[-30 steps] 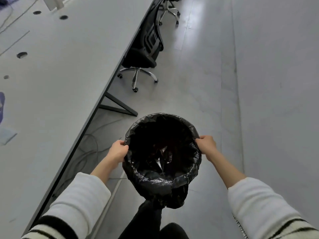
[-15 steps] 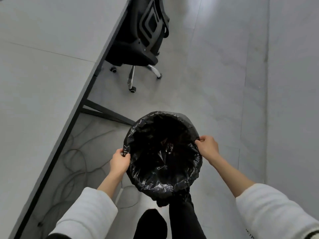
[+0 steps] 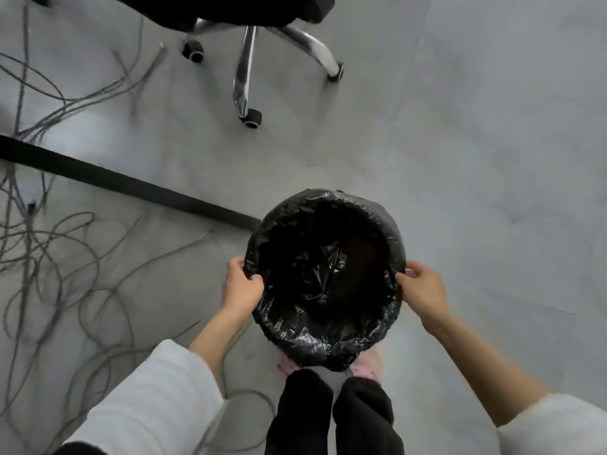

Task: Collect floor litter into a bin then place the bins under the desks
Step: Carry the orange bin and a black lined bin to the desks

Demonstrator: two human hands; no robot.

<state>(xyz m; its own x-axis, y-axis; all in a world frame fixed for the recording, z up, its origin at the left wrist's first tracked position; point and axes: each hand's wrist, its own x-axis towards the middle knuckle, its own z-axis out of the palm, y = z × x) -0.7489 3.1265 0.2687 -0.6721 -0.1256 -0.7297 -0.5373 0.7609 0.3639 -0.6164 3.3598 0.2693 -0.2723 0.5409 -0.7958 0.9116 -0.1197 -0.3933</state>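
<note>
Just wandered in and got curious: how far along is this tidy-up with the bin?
Done: no litter shows on the visible floor, though the bin's dark inside hides any contents. In hand: the left hand and right hand each hold the rim of the black-lined bin, just beyond the person's feet. Left: sliding it under the desk, past the black desk bar, among the loose cables, near the office chair.

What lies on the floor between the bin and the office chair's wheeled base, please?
Only bare grey floor lies between the bin and the chair base, as the head view shows.
</note>
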